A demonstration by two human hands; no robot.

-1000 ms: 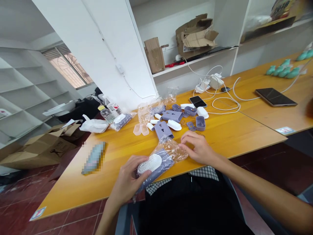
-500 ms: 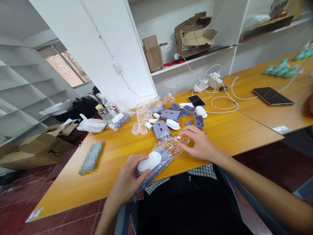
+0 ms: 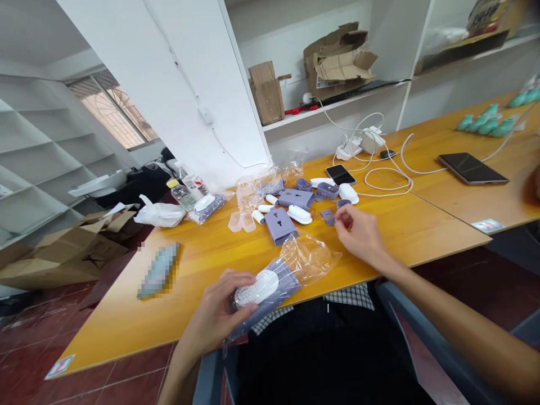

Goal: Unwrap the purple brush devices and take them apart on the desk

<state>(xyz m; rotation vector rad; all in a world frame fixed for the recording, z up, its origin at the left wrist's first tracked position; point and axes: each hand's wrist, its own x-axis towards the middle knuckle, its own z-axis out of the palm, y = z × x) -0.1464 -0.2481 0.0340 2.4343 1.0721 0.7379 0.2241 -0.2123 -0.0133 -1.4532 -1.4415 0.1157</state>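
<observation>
My left hand [image 3: 223, 304] grips a clear plastic bag [image 3: 312, 259] by its near end. Inside it lie a flat purple-grey plastic part [image 3: 283, 281] and a white brush [image 3: 257, 288], whose bristles face up. The bag's loose mouth spreads over the table towards the right. My right hand [image 3: 360, 233] is closed in a pinch above the table, with a small slotted purple-grey piece [image 3: 327, 217] at its fingertips. Behind those fingers a purple-grey cup [image 3: 342, 203] is partly hidden. Just beyond the bag stands a purple-grey holder [image 3: 280, 226] with a keyhole-shaped slot.
More white brushes [image 3: 299, 214], white cylinders [image 3: 258, 216] and translucent cups [image 3: 242, 221] lie farther back. A phone [image 3: 341, 174], white cables [image 3: 388, 179] and a tablet [image 3: 472, 168] are to the right. On the left are a filled bag [image 3: 206, 208] and a blurred-out item [image 3: 159, 271].
My right hand has left the bag's mouth and moved right to the small purple-grey piece, which is now raised and turned. The bag's mouth has dropped open; my left hand keeps its grip.
</observation>
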